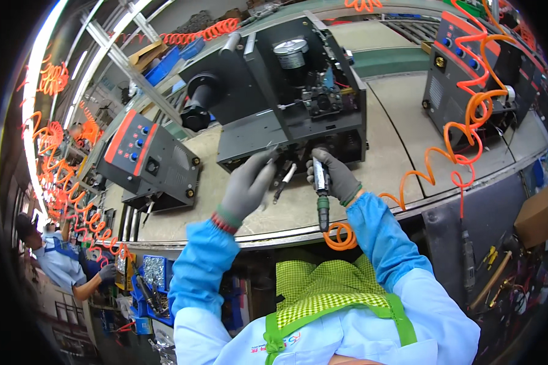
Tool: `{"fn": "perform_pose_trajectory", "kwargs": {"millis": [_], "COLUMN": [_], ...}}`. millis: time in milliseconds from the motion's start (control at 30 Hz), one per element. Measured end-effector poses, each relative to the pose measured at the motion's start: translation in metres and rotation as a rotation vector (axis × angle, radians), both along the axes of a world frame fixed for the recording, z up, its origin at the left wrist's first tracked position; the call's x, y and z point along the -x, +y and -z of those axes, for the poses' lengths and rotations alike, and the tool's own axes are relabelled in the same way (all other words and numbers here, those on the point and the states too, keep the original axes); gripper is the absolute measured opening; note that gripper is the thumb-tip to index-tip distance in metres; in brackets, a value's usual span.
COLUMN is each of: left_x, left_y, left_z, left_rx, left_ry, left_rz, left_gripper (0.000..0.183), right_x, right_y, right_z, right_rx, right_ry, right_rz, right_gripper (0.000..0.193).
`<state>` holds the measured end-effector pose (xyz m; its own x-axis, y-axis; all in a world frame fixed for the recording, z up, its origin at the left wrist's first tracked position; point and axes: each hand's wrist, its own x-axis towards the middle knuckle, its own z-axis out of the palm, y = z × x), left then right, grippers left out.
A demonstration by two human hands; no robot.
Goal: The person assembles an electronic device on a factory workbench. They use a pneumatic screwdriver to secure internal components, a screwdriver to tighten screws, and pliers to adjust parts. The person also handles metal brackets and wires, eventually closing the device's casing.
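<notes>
My right hand (pixel 337 176), in a grey glove, is closed around a silver and black air-powered hand tool (pixel 321 185). The tool's head points at the machine, and its dark green hose end hangs toward me. My left hand (pixel 248 187), also gloved, is slightly blurred at the machine's lower front; its fingers look apart, with nothing plainly in them. Before both hands stands an opened dark grey machine housing (pixel 249 137) with a silver round canister (pixel 291 53) and a wire feed mechanism (pixel 321 102) inside. A black cable with a white sleeve (pixel 289 174) hangs between my hands.
Similar grey machines with orange-red panels stand at left (pixel 152 155) and right (pixel 463 76). An orange coiled hose (pixel 432 167) crosses the bench (pixel 237 222) at right. Blue bins (pixel 155 274) of small parts sit lower left, near another person (pixel 61 258). A cardboard box (pixel 537 214) is right.
</notes>
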<state>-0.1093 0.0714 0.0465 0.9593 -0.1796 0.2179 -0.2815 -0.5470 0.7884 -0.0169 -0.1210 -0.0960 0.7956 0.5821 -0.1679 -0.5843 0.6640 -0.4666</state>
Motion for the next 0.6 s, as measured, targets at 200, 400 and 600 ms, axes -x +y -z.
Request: {"fn": "perform_pose_trajectory", "kwargs": {"millis": [200,400,600], "left_x": [-0.118,-0.148,-0.145], "left_y": [-0.070,-0.088,-0.083], "left_z": [0.041,0.044,0.040], "left_rx": [0.079,0.124,0.095], "left_ry": [0.104,0.243,0.363], "left_rz": [-0.024,-0.150,-0.166], "left_gripper": [0.037,0.037,0.038], "right_x": [0.002,0.000,0.000], "right_y": [-0.004,-0.005,-0.004], "right_z": [0.000,0.005,0.004], "right_rx": [0.073,0.089,0.103], "right_ry": [-0.115,-0.104,-0.104], "right_rz": [0.012,0.019,0.003], "right_gripper": [0.029,0.030,0.028]}}
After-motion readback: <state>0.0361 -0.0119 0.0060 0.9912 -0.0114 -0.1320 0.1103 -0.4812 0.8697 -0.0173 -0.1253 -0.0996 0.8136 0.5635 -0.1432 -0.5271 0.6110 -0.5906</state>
